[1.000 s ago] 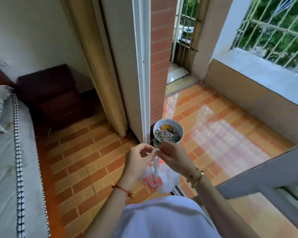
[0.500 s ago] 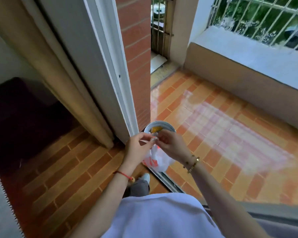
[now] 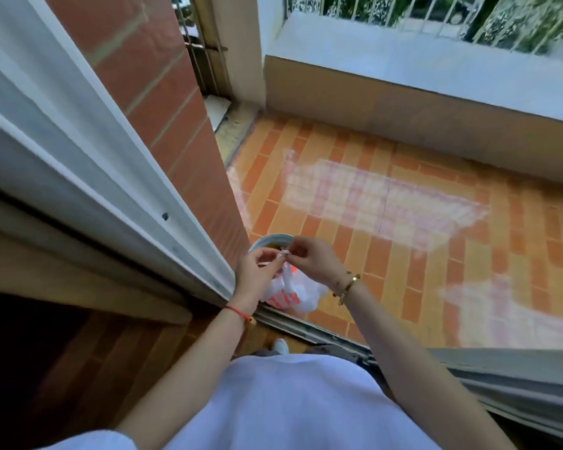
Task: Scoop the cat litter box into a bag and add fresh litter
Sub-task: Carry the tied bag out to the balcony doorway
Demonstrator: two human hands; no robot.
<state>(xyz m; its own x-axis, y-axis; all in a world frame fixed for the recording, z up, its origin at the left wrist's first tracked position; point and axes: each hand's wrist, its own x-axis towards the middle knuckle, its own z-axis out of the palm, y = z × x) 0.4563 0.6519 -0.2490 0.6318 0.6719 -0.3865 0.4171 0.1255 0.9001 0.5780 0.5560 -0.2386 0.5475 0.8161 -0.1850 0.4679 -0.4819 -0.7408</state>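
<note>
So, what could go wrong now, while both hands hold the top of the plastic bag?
The left hand and right hand only pinch the top of the thin white plastic bag with red print; it might slip and spill. The metal sliding-door track lies just ahead of the white shoe, so a step forward could trip.
</note>
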